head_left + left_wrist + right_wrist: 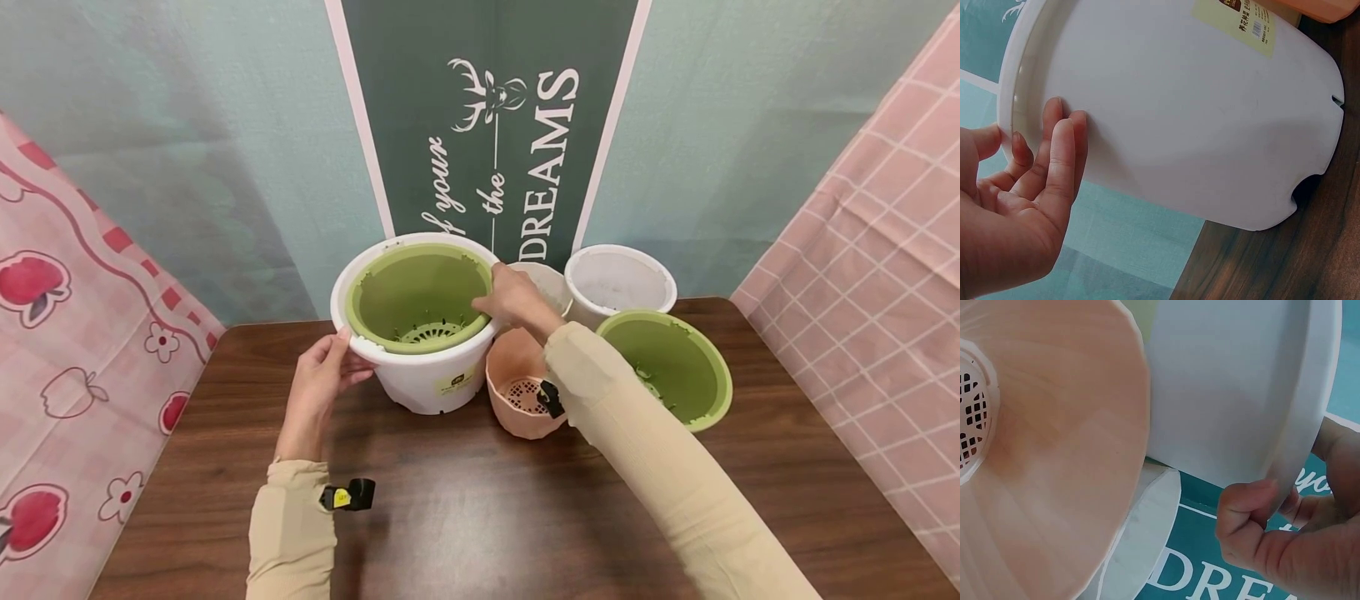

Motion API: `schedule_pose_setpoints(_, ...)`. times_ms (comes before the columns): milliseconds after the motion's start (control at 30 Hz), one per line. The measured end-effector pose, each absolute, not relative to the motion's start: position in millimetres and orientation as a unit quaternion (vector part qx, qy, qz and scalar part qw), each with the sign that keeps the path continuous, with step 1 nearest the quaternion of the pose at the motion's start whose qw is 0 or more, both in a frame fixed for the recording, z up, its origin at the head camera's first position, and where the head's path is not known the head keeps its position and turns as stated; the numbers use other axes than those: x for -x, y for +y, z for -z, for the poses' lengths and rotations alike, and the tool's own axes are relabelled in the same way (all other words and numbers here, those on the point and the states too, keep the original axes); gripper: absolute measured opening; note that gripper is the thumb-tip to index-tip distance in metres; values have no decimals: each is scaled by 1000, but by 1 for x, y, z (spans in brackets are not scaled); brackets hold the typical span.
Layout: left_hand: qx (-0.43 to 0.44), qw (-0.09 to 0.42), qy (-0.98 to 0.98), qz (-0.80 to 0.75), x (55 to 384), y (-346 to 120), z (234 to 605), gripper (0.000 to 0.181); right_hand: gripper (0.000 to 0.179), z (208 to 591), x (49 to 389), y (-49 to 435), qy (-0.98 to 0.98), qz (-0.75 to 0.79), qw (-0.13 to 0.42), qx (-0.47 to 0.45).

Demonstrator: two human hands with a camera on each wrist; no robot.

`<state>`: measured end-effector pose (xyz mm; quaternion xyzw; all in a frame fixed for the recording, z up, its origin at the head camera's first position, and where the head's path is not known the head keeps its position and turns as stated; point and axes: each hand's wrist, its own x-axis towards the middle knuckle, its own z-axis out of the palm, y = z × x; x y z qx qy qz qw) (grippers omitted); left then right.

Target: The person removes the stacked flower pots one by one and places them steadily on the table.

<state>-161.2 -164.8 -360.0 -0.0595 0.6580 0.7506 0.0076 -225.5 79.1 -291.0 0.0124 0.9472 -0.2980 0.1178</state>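
Note:
A large white flowerpot point(427, 387) with a yellow label stands on the brown table, and a green flowerpot point(420, 283) with a slotted bottom sits inside it. My left hand point(318, 371) holds the white pot's rim from the left. In the left wrist view that hand's thumb touches the rim while the other fingers lie under it, against the outer wall. At the opposite side, my right hand point(520, 297) grips the rim; in the right wrist view its thumb and fingers pinch the white edge point(1300, 419).
Right of the white pot is a peach pot point(525, 425) with a perforated bottom. Behind it stands a small whitish pot point(553, 283), with another white pot point(626, 283) farther right. A second green pot point(678, 362) leans tilted at the right. Curtains surround the wooden table point(450, 525).

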Motion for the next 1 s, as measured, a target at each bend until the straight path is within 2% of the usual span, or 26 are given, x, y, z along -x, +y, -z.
schedule_pose_setpoints(300, 63, 7, 658, -751, 161, -165, 360, 26, 48, 291, 228, 80, 945, 302, 124, -17)
schedule_pose_setpoints(733, 63, 7, 659, -749, 161, -164, 361, 27, 30, 291, 229, 83, 941, 315, 124, -12)
schedule_pose_setpoints(1000, 64, 6, 660, -748, 161, -164, 361, 27, 26, 290, 228, 85, 939, 321, 123, -4)
